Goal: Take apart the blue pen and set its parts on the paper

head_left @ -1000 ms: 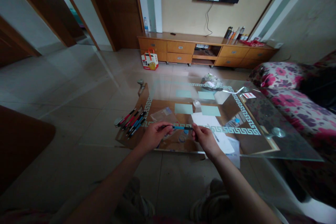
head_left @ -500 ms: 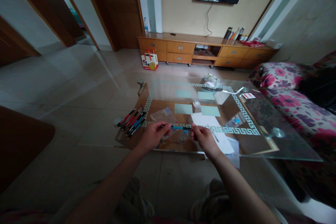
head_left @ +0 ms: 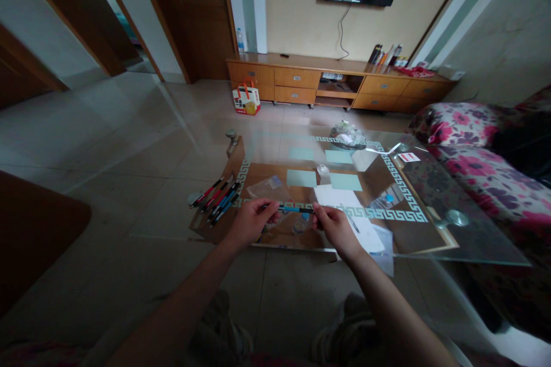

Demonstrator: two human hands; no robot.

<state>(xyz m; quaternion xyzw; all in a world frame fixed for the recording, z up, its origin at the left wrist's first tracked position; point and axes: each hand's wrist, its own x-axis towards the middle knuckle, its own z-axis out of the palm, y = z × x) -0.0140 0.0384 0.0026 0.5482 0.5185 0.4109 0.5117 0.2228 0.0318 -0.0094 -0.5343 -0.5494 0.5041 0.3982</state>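
The fingers of the left hand are closed on one end of a blue-and-black pen; the other end is pinched by the fingers of the right hand. The pen is held directly between both hands, its long axis running side to side, over the near part of the glass bench. Further pens are laid beyond the left hand, the nearer one.

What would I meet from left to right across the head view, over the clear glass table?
Bundle of slim red, blue and black pens → person's left hand → slim blue-and-black pen → person's right hand → small round blue cap → flat red-and-white card → round silvery disc.
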